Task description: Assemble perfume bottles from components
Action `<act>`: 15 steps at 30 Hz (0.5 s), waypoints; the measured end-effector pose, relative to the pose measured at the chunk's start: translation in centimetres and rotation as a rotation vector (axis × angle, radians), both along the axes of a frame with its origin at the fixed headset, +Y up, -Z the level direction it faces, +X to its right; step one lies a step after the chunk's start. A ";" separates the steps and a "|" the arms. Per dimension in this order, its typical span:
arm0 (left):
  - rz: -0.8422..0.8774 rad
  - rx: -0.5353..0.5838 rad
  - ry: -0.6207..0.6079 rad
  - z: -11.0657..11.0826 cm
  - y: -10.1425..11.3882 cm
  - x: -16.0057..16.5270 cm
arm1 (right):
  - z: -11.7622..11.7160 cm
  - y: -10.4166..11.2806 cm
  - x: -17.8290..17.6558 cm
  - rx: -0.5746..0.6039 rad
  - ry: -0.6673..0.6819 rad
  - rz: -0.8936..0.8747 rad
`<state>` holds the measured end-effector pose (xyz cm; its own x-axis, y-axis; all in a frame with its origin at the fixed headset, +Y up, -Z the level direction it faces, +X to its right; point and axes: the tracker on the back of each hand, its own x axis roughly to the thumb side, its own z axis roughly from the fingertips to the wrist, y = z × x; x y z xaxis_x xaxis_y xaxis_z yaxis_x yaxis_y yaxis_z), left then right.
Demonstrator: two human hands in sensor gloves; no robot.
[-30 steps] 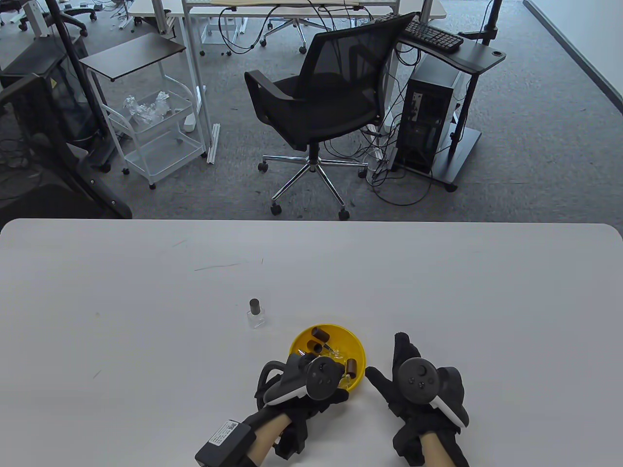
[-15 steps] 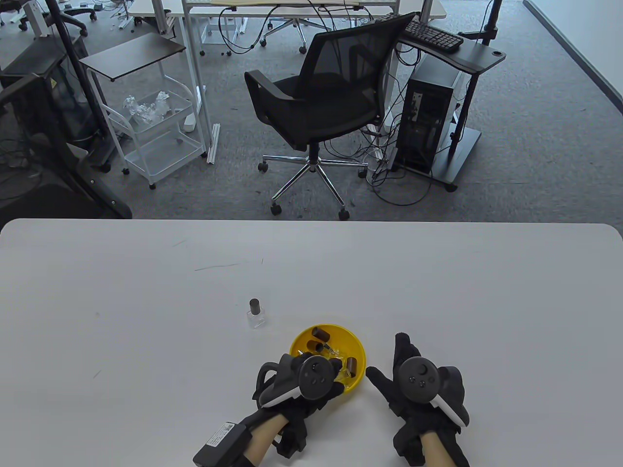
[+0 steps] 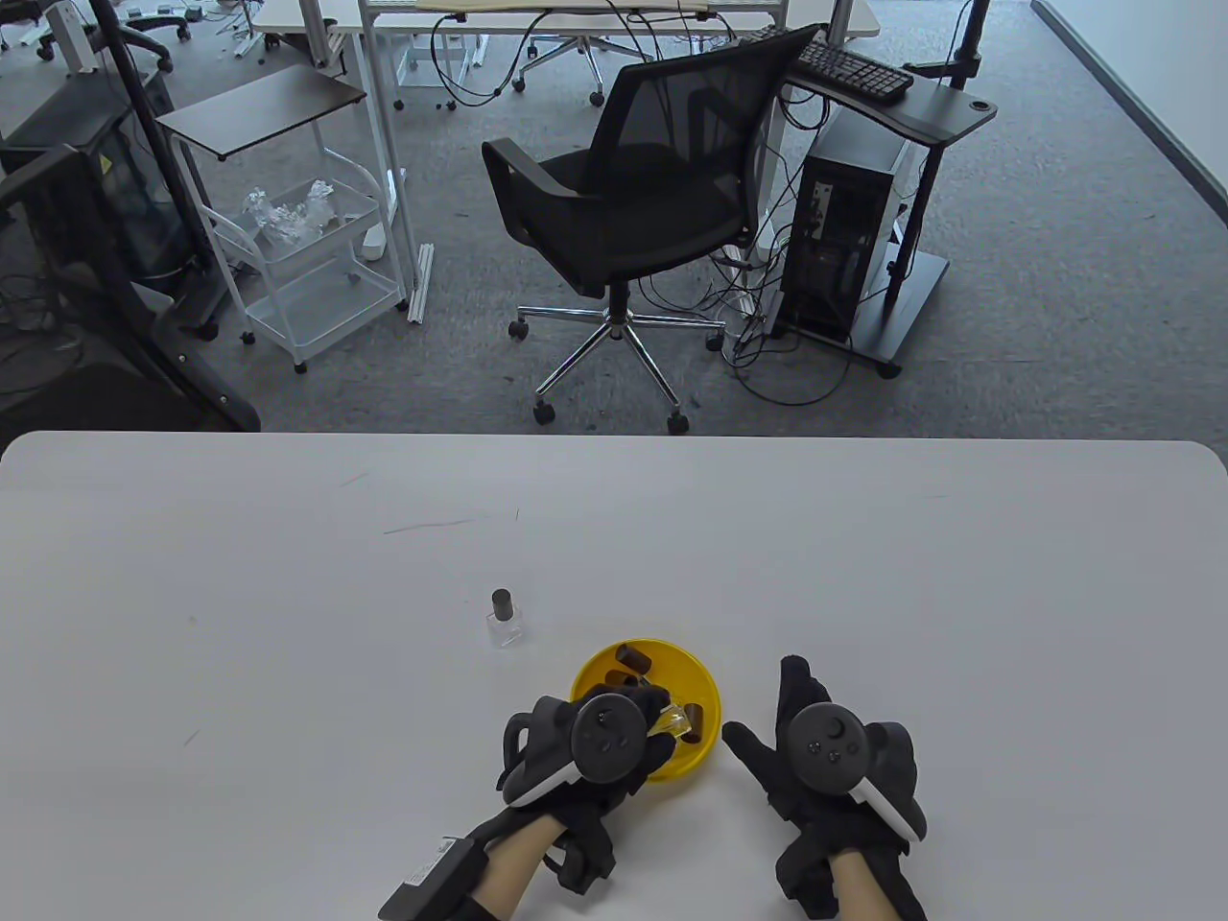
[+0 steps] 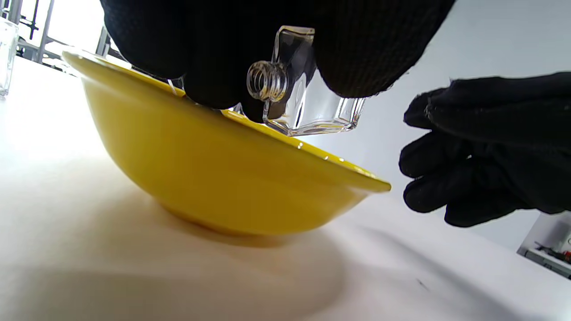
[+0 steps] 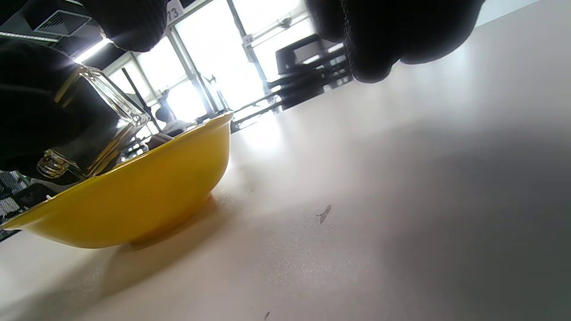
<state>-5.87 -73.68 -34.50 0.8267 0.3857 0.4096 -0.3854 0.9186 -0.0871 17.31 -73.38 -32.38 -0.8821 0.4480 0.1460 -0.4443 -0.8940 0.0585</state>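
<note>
While the left hand gripped a clear bottle (neck uncapped) just above the bowl rim, the right hand lay spread, seemingly on the table.

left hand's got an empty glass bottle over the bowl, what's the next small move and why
Probably the right hand, resting open on the table beside the yellow bowl, should reach in for a brown cap. The left hand grips the uncapped glass bottle above the rim, its threaded neck bare, and loose caps lie in the bowl.
</note>
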 end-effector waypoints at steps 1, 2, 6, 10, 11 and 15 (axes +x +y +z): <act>0.018 0.006 0.004 0.0 0.1 -0.1 | 0.0 0.0 0.0 0.000 0.000 -0.001; 0.037 0.013 0.011 0.1 0.2 -0.3 | 0.0 0.0 0.0 0.000 0.000 -0.001; 0.139 0.054 0.052 0.3 0.9 -1.3 | 0.0 0.0 0.0 0.001 0.004 -0.001; 0.230 0.053 0.080 0.6 1.4 -2.4 | 0.0 0.0 -0.1 0.002 0.009 0.001; 0.256 0.047 0.090 0.6 1.5 -2.7 | 0.0 -0.1 -0.2 0.001 0.010 0.000; 0.356 0.028 0.117 0.9 1.6 -3.8 | 0.0 -0.1 -0.2 0.001 0.011 0.004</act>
<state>-9.68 -72.11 -33.60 0.6845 0.6477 0.3345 -0.6872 0.7264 -0.0002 17.09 -73.51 -32.40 -0.8823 0.4439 0.1564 -0.4398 -0.8959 0.0622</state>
